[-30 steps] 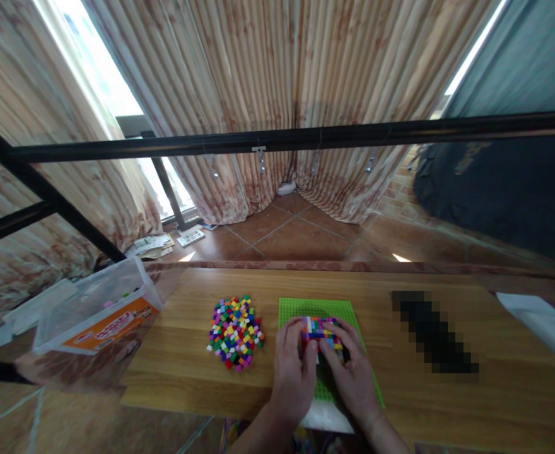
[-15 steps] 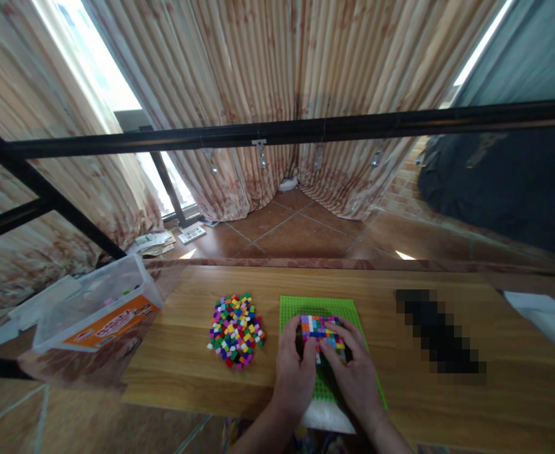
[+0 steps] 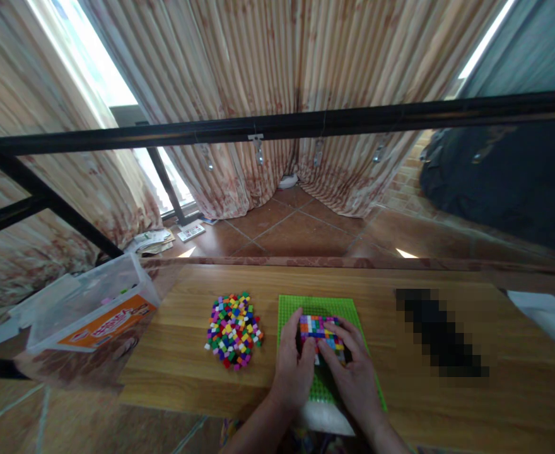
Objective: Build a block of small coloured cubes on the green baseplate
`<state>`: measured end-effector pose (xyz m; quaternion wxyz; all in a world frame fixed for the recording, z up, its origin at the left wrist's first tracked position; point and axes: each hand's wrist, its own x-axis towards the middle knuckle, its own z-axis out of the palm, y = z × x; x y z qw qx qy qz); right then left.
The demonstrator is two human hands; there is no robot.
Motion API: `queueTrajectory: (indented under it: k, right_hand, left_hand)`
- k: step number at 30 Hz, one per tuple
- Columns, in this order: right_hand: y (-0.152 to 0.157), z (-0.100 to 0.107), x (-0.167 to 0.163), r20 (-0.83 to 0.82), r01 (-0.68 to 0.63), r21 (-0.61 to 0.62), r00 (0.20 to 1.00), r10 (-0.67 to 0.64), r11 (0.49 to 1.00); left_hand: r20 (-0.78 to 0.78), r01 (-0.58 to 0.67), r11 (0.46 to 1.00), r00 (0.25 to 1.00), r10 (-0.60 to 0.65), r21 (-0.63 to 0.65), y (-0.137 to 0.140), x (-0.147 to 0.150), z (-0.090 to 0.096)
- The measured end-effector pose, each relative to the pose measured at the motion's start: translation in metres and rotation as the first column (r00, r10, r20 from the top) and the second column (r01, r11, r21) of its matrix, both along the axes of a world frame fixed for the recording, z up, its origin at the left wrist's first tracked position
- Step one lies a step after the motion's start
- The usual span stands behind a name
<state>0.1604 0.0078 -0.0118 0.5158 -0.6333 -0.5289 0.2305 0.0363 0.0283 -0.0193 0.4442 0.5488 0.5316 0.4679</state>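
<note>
A many-coloured block of small toy bricks [image 3: 319, 325] rests over a green studded baseplate [image 3: 315, 304] in front of me. My left hand [image 3: 291, 366] is wrapped around the block's left side, thumb on its near part. From the right, my right hand [image 3: 354, 366] grips the same block, with fingers along the right side and the thumb near the middle. Both thumbs nearly meet at the near side. My fingers hide parts of the block's edges, and I cannot tell whether it is attached to the baseplate. Left of the baseplate lies a pile of loose coloured bricks [image 3: 234, 331].
A clear plastic bin [image 3: 140, 277] with an orange label stands left of the wooden table [image 3: 178, 353]. A dark, pixelated long shape [image 3: 441, 334] lies on the right. A black metal bar [image 3: 282, 128] crosses beyond the table, with curtains [image 3: 239, 63] behind.
The view has shifted slightly. Both hands stay on the brick block, with the left index finger raised a little higher along its left side.
</note>
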Motion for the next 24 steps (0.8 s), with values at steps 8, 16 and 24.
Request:
queueTrajectory:
  k: [8, 16, 24]
  right_hand:
    - [0.000, 0.000, 0.002, 0.004, -0.016, 0.005, 1.000, 0.016, 1.000]
    - [0.001, -0.007, -0.001, 0.000, 0.032, -0.057, 0.999, -0.033, 0.998]
    - [0.003, -0.010, -0.001, 0.028, 0.065, -0.051, 0.998, -0.064, 0.997]
  left_hand:
    - [0.087, 0.027, 0.999, 0.996, -0.023, -0.045, 0.004, -0.003, -0.001]
    - [0.121, 0.025, 0.999, 0.992, -0.020, -0.039, 0.009, -0.005, -0.010]
    - [0.120, 0.008, 1.000, 0.993, -0.007, -0.004, 0.011, -0.005, -0.010]
